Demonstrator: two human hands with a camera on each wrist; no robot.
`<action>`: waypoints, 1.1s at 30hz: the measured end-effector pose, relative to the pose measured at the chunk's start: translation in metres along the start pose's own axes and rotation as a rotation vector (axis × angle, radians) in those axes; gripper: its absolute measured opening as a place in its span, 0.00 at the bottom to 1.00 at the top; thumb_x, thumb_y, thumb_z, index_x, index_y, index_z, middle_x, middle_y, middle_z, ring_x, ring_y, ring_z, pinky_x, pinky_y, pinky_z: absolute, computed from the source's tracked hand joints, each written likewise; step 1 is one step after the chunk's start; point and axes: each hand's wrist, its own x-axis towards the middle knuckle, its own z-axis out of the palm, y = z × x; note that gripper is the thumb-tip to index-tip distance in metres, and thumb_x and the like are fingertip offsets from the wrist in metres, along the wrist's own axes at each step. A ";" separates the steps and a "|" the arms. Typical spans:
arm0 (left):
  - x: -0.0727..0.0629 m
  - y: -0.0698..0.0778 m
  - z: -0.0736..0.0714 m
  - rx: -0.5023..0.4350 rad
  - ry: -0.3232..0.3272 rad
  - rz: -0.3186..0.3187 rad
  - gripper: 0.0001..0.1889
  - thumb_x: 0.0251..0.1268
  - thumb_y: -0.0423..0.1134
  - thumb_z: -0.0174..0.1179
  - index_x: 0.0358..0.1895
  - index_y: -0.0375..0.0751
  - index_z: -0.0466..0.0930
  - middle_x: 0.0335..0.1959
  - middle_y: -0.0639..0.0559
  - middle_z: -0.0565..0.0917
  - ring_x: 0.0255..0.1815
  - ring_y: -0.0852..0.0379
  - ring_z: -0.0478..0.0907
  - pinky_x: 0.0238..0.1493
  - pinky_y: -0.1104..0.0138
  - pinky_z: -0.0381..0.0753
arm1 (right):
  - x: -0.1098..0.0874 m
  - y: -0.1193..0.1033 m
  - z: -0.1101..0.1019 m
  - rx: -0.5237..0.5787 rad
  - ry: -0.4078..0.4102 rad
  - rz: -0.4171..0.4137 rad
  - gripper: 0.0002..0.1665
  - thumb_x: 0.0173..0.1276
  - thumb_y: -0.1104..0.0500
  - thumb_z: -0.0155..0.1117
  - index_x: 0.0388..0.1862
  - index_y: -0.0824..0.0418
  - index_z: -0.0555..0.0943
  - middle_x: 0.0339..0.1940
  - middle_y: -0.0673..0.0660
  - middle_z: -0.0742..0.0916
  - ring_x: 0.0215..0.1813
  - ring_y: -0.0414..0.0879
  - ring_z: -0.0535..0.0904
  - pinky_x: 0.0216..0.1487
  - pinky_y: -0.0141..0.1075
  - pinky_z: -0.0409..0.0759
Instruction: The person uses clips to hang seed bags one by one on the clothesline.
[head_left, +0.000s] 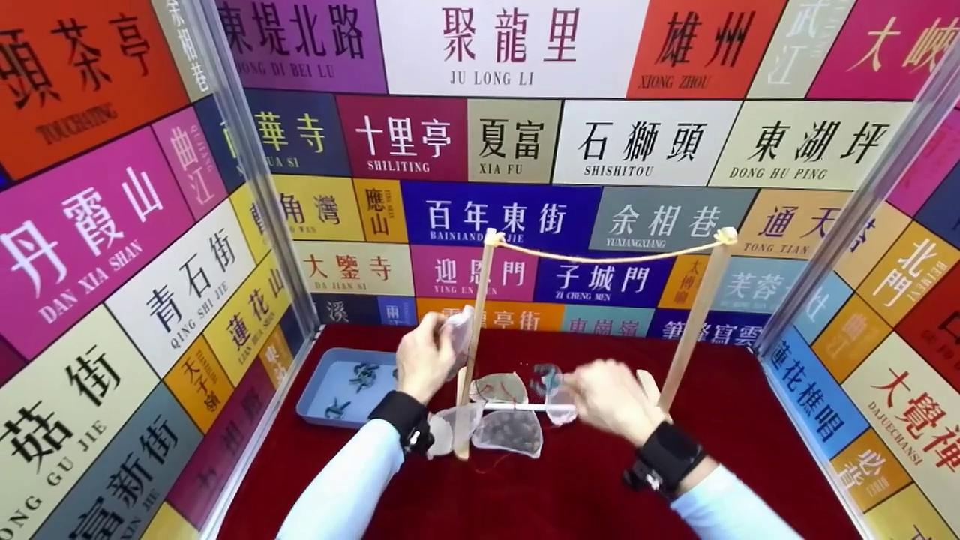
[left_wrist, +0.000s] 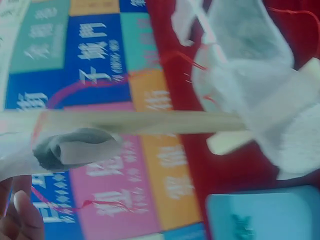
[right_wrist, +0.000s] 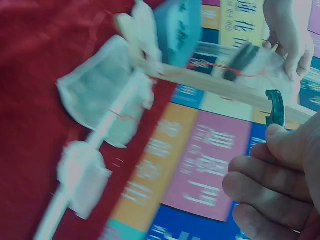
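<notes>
My left hand (head_left: 425, 356) holds up a small translucent white pouch (head_left: 460, 330) beside the left wooden post (head_left: 480, 300). Something dark shows at the pouch's end (left_wrist: 85, 150), and a red string (left_wrist: 90, 204) hangs by it. Between thumb and fingers, my right hand (right_wrist: 280, 185) pinches a green plastic clip (right_wrist: 276, 107). In the head view that hand is blurred, above the red cloth between the two posts. Several more pale pouches (head_left: 506, 433) lie around a white rod (head_left: 525, 407) low between the posts.
A slack yellow cord (head_left: 600, 259) joins the tops of the left post and the right wooden post (head_left: 697, 322). On the left, a blue tray (head_left: 307, 405) holds several green clips (head_left: 365, 376). Red cloth (head_left: 570, 487) covers the table; printed sign panels (head_left: 502, 214) stand behind and at both sides.
</notes>
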 end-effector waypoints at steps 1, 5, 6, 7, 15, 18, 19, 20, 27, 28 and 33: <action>0.000 0.004 -0.002 0.006 0.000 0.025 0.05 0.80 0.39 0.68 0.48 0.42 0.89 0.41 0.43 0.97 0.37 0.41 0.95 0.39 0.47 0.92 | 0.007 0.001 -0.008 -0.009 0.010 0.006 0.10 0.76 0.59 0.73 0.32 0.54 0.93 0.18 0.47 0.84 0.18 0.37 0.68 0.19 0.33 0.72; -0.002 0.017 -0.013 0.051 0.011 0.146 0.05 0.79 0.41 0.68 0.47 0.44 0.89 0.37 0.46 0.96 0.33 0.43 0.94 0.34 0.47 0.90 | 0.034 0.004 -0.041 -0.046 0.143 -0.054 0.16 0.78 0.59 0.73 0.26 0.55 0.88 0.16 0.49 0.82 0.17 0.36 0.66 0.18 0.32 0.72; -0.003 0.019 -0.016 0.064 0.015 0.174 0.05 0.79 0.41 0.68 0.46 0.44 0.89 0.36 0.47 0.96 0.31 0.44 0.93 0.32 0.48 0.90 | 0.041 0.004 -0.049 -0.057 0.194 -0.078 0.18 0.78 0.59 0.73 0.24 0.56 0.85 0.15 0.50 0.82 0.17 0.36 0.65 0.17 0.32 0.71; -0.003 0.021 -0.018 0.073 0.017 0.200 0.05 0.78 0.41 0.68 0.46 0.44 0.88 0.35 0.48 0.96 0.30 0.45 0.92 0.30 0.49 0.89 | 0.047 0.003 -0.058 -0.066 0.244 -0.099 0.20 0.78 0.60 0.72 0.22 0.57 0.83 0.15 0.50 0.81 0.16 0.36 0.64 0.16 0.32 0.70; 0.004 0.035 -0.022 0.089 0.026 0.318 0.04 0.76 0.38 0.68 0.44 0.42 0.88 0.35 0.47 0.95 0.29 0.47 0.92 0.29 0.54 0.90 | 0.097 0.002 -0.111 -0.132 0.398 -0.064 0.21 0.78 0.60 0.71 0.22 0.64 0.83 0.15 0.60 0.83 0.16 0.55 0.77 0.19 0.52 0.82; 0.015 0.042 -0.017 0.070 0.021 0.323 0.04 0.77 0.38 0.69 0.45 0.41 0.88 0.36 0.46 0.96 0.30 0.47 0.93 0.32 0.55 0.92 | 0.110 0.003 -0.123 -0.125 0.212 -0.024 0.13 0.76 0.58 0.74 0.33 0.64 0.94 0.25 0.61 0.92 0.24 0.60 0.85 0.28 0.57 0.87; 0.019 0.046 -0.015 0.064 0.021 0.326 0.05 0.77 0.38 0.70 0.46 0.41 0.89 0.37 0.46 0.96 0.31 0.47 0.94 0.33 0.56 0.93 | 0.113 0.003 -0.126 -0.119 0.147 -0.027 0.10 0.75 0.57 0.75 0.36 0.62 0.96 0.28 0.61 0.94 0.26 0.59 0.86 0.31 0.57 0.88; 0.024 0.049 -0.014 0.064 0.022 0.329 0.05 0.78 0.39 0.70 0.46 0.41 0.89 0.38 0.46 0.97 0.31 0.47 0.94 0.33 0.56 0.93 | 0.116 0.003 -0.129 -0.110 0.089 -0.034 0.09 0.75 0.57 0.76 0.40 0.61 0.97 0.32 0.61 0.96 0.29 0.59 0.87 0.34 0.57 0.89; 0.055 0.072 -0.011 0.105 -0.012 0.356 0.07 0.80 0.43 0.70 0.48 0.45 0.94 0.41 0.47 0.98 0.34 0.48 0.96 0.37 0.57 0.94 | 0.132 0.001 -0.141 -0.134 -0.061 -0.082 0.08 0.76 0.57 0.75 0.44 0.58 0.98 0.37 0.59 0.97 0.37 0.60 0.91 0.46 0.61 0.91; 0.058 0.075 -0.010 0.113 -0.021 0.355 0.07 0.80 0.43 0.70 0.48 0.45 0.94 0.41 0.47 0.98 0.35 0.48 0.95 0.37 0.57 0.94 | 0.134 0.000 -0.142 -0.144 -0.062 -0.085 0.08 0.77 0.58 0.75 0.43 0.58 0.98 0.37 0.59 0.97 0.38 0.61 0.91 0.46 0.62 0.90; 0.069 0.087 -0.009 0.156 -0.052 0.367 0.07 0.80 0.42 0.70 0.49 0.48 0.96 0.40 0.49 0.97 0.34 0.49 0.95 0.35 0.58 0.94 | 0.143 -0.009 -0.142 -0.221 -0.044 -0.104 0.08 0.76 0.59 0.74 0.39 0.60 0.96 0.34 0.60 0.95 0.39 0.64 0.90 0.46 0.63 0.91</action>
